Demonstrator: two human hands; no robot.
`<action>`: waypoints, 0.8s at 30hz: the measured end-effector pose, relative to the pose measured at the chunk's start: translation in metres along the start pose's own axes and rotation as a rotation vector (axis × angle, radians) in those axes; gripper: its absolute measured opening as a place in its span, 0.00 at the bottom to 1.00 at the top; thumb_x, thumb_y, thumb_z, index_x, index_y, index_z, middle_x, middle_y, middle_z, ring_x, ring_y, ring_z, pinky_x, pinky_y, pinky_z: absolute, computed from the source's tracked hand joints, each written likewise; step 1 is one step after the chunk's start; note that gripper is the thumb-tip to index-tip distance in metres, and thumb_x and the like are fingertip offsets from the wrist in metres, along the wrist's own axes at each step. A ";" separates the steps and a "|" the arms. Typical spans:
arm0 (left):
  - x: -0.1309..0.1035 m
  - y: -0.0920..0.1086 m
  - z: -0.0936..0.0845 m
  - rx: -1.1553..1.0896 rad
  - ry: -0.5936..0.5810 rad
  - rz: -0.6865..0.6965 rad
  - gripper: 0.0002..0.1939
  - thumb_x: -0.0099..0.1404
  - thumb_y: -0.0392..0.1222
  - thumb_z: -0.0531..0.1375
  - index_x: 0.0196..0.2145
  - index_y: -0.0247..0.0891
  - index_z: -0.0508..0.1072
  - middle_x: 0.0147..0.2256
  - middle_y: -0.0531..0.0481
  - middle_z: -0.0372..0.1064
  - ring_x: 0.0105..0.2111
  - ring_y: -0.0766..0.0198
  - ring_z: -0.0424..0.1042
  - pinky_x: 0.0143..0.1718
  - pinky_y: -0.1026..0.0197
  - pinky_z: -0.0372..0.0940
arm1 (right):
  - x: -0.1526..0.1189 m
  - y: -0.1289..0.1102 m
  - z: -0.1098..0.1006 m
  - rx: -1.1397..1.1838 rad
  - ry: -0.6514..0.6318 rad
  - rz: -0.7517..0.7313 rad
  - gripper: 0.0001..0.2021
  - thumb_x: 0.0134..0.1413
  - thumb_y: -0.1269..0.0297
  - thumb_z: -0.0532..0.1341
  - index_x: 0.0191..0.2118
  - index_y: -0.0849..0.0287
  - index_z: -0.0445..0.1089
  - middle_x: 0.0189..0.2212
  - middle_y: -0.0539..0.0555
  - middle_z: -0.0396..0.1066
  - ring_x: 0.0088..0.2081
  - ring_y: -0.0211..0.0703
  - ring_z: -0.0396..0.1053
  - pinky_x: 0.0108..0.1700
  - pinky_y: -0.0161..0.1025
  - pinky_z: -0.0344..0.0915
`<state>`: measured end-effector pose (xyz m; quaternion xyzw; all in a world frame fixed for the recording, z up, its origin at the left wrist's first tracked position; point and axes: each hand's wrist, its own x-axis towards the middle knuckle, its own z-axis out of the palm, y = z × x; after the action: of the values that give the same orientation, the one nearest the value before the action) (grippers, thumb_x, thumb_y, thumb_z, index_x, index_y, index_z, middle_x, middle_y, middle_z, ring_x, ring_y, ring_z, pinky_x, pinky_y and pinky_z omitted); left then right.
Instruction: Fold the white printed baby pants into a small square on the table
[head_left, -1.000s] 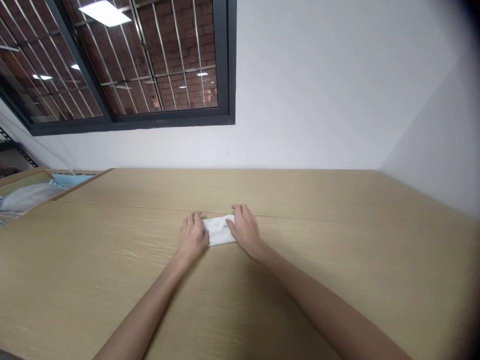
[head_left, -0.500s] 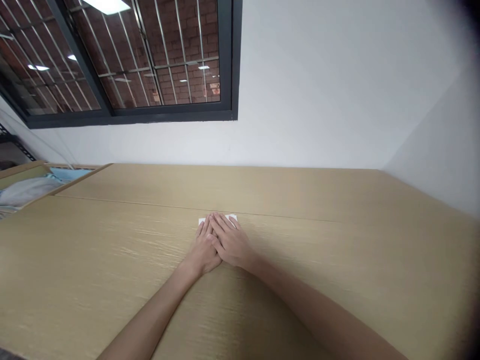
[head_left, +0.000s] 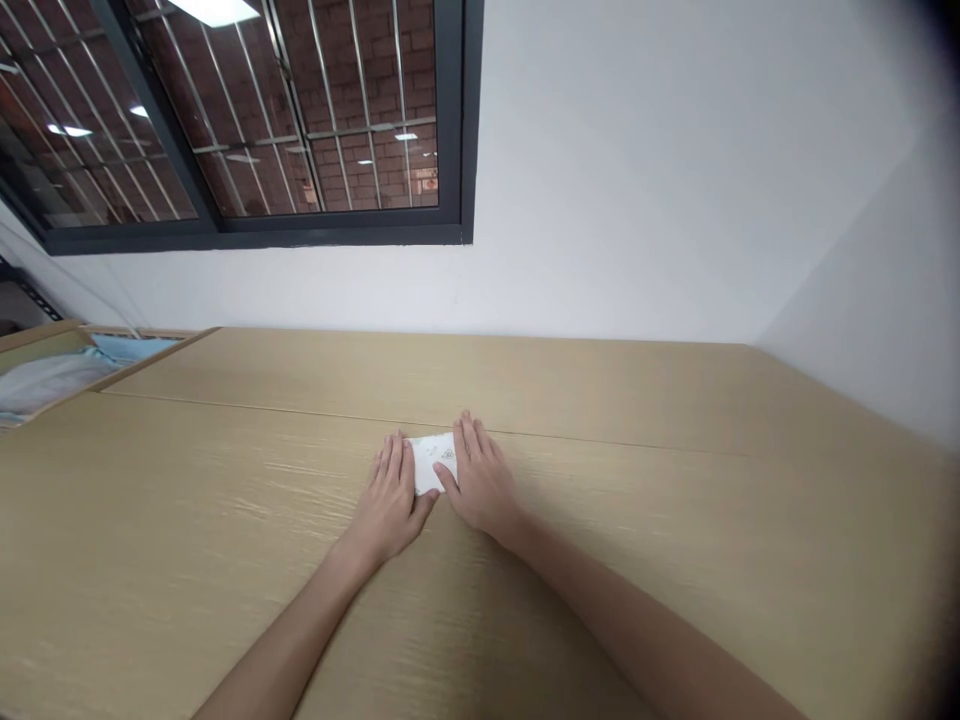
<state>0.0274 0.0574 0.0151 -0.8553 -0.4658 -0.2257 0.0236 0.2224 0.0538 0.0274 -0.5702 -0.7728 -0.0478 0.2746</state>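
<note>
A small white rectangular piece (head_left: pixel 430 462), like paper or cloth, with faint printed marks, lies flat on the wood-toned surface (head_left: pixel 300 560), just below a seam. At its left edge my left hand (head_left: pixel 390 503) rests palm down, thumb stretched toward the piece's lower edge. My right hand (head_left: pixel 482 483) lies flat over the right edge, its thumb on the piece and its fingertips reaching the seam. Both hands have their fingers stretched out and are apart from each other.
Behind the surface stands a white wall (head_left: pixel 600 200) with a dark-framed, barred window (head_left: pixel 337 228) at the upper left. An open wooden box (head_left: pixel 157 362) at the far left holds a pale bundle (head_left: pixel 56 380) and light blue material.
My hands have moved apart, the left one leftward and the right one rightward, uncovering the white piece that was mostly hidden beneath them. The view has shifted slightly.
</note>
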 end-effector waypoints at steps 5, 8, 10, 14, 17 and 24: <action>0.006 0.004 -0.019 -0.057 0.028 0.121 0.28 0.72 0.50 0.54 0.62 0.29 0.60 0.63 0.26 0.59 0.66 0.41 0.58 0.64 0.37 0.57 | 0.002 -0.004 -0.009 -0.003 -0.034 -0.150 0.23 0.70 0.58 0.49 0.63 0.65 0.62 0.60 0.69 0.66 0.60 0.62 0.61 0.60 0.57 0.58; 0.008 0.001 -0.020 -0.076 0.002 0.112 0.29 0.68 0.50 0.58 0.60 0.29 0.62 0.59 0.29 0.65 0.61 0.41 0.64 0.64 0.38 0.58 | 0.004 -0.003 -0.012 -0.001 -0.052 -0.160 0.18 0.70 0.56 0.51 0.54 0.62 0.68 0.50 0.66 0.72 0.51 0.59 0.67 0.54 0.54 0.61; 0.008 -0.003 -0.018 -0.086 -0.003 0.098 0.31 0.66 0.50 0.60 0.61 0.30 0.61 0.59 0.30 0.66 0.61 0.42 0.64 0.65 0.38 0.57 | 0.005 -0.002 -0.013 0.021 -0.047 -0.174 0.19 0.68 0.53 0.54 0.53 0.63 0.69 0.51 0.67 0.72 0.51 0.60 0.67 0.54 0.54 0.61; 0.010 -0.007 -0.012 -0.123 0.028 0.075 0.32 0.63 0.48 0.61 0.61 0.32 0.61 0.60 0.30 0.65 0.62 0.42 0.64 0.64 0.37 0.58 | 0.008 0.002 -0.023 0.086 -0.097 -0.202 0.25 0.61 0.51 0.60 0.57 0.64 0.67 0.55 0.69 0.70 0.55 0.62 0.66 0.58 0.56 0.59; 0.012 -0.011 -0.007 -0.147 0.050 0.064 0.29 0.63 0.40 0.59 0.61 0.34 0.61 0.58 0.33 0.66 0.60 0.44 0.65 0.62 0.39 0.61 | 0.011 0.010 -0.035 0.143 -0.215 -0.235 0.31 0.55 0.59 0.63 0.63 0.65 0.61 0.61 0.68 0.65 0.60 0.62 0.62 0.61 0.56 0.57; 0.018 -0.013 -0.012 -0.188 0.104 0.041 0.20 0.64 0.32 0.54 0.53 0.38 0.71 0.56 0.38 0.68 0.58 0.48 0.66 0.63 0.39 0.59 | 0.020 0.028 -0.042 0.317 -0.226 -0.148 0.23 0.59 0.75 0.53 0.60 0.60 0.63 0.57 0.62 0.70 0.59 0.55 0.66 0.61 0.52 0.59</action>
<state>0.0209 0.0763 0.0311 -0.8502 -0.4232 -0.3119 -0.0279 0.2593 0.0638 0.0658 -0.4631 -0.8365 0.1187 0.2680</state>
